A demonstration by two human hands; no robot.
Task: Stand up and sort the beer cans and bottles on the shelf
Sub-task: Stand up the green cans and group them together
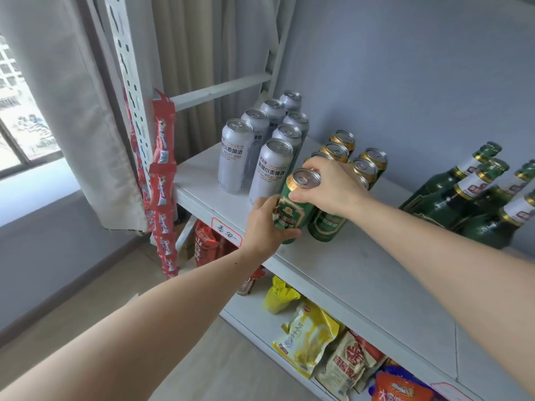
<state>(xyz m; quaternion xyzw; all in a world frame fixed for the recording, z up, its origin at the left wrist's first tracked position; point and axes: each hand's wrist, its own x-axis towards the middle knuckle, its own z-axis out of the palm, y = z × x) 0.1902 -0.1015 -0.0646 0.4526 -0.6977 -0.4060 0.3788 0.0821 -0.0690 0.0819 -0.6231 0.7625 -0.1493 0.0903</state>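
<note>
Green and gold, the beer can (292, 208) in both hands stands near the front edge of the white shelf (341, 273), tilted slightly, its base hidden behind the left hand. The left hand (265, 224) wraps around the can's lower body, thumb curled across the front near the bottom. The right hand (330, 186) grasps the top from above, fingers curled over the gold rim and thumb pressing the side just under it.

Just beside it to the right stands another green can (327, 225), upright, partly hidden by the right wrist. Behind these, more green cans with gold tops (367, 166) stand in rows toward the wall. To the left, a group of tall silver cans (272, 146) stands upright in two rows, the nearest almost touching the held can. Well to the right, dark green bottles (460, 198) with white neck labels stand clustered together.

Below the shelf, yellow and red snack bags (309, 340) lie on a lower level. A strip of red packets (163, 180) hangs from the shelf's upright post.
</note>
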